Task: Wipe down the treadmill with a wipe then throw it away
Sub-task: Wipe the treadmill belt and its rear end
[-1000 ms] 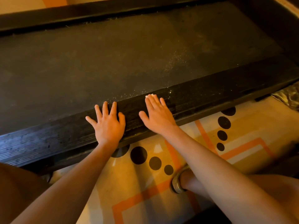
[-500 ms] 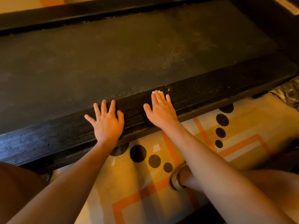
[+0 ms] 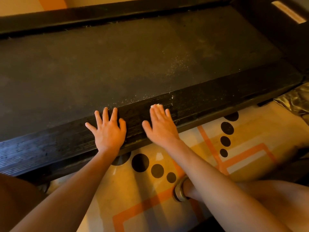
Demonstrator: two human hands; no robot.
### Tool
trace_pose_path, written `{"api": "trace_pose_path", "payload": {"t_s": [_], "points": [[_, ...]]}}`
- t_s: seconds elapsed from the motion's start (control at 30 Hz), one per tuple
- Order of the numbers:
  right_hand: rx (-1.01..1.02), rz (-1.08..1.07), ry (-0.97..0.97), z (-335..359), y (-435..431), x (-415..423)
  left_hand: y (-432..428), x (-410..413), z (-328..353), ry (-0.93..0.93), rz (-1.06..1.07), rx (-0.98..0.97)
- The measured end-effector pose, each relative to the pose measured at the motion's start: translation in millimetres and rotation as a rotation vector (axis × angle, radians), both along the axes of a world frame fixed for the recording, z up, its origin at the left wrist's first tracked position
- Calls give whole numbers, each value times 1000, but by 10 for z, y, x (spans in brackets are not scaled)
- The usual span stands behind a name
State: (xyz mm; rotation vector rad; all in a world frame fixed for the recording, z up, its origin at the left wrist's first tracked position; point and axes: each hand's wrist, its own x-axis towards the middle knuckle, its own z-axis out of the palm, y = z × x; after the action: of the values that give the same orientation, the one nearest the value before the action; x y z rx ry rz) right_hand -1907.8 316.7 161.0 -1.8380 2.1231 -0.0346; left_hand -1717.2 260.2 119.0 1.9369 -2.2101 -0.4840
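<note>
Left hand: the left hand [image 3: 109, 131] lies flat with fingers spread on the black ribbed side rail of the treadmill [image 3: 200, 104], holding nothing, as it did a second ago.
Right hand: the right hand [image 3: 160, 125] presses flat on the same rail, fingers together over a small white wipe [image 3: 156, 106] that shows only as a sliver past the fingertips.
Change: over the last second the right hand has slid slightly along and up the rail; the left has stayed put.
Task thing: the wipe is pinned between palm and rail.
Meaning: wiping seems underway; pale specks remain on the dark grey treadmill belt [image 3: 133, 61], so disposal looks some way off.
</note>
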Motion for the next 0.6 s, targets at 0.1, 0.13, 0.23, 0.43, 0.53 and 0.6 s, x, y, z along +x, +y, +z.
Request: {"api": "trace_pose_path", "payload": {"t_s": [0.1, 0.13, 0.23, 0.43, 0.53, 0.6], "points": [[-37, 81, 40, -55, 32, -77, 10, 6, -7, 1, -5, 2], [-54, 28, 57, -48, -39, -187, 10, 8, -12, 6, -5, -1], [-12, -119, 98, 14, -153, -293, 4, 4, -11, 16, -3, -5], [-29, 76, 49, -63, 84, -200, 14, 22, -37, 15, -3, -12], [-34, -105, 108, -11, -58, -468, 3, 8, -44, 16, -9, -15], [-22, -74, 75, 6, -56, -351, -9, 11, -38, 23, -6, -15]]}}
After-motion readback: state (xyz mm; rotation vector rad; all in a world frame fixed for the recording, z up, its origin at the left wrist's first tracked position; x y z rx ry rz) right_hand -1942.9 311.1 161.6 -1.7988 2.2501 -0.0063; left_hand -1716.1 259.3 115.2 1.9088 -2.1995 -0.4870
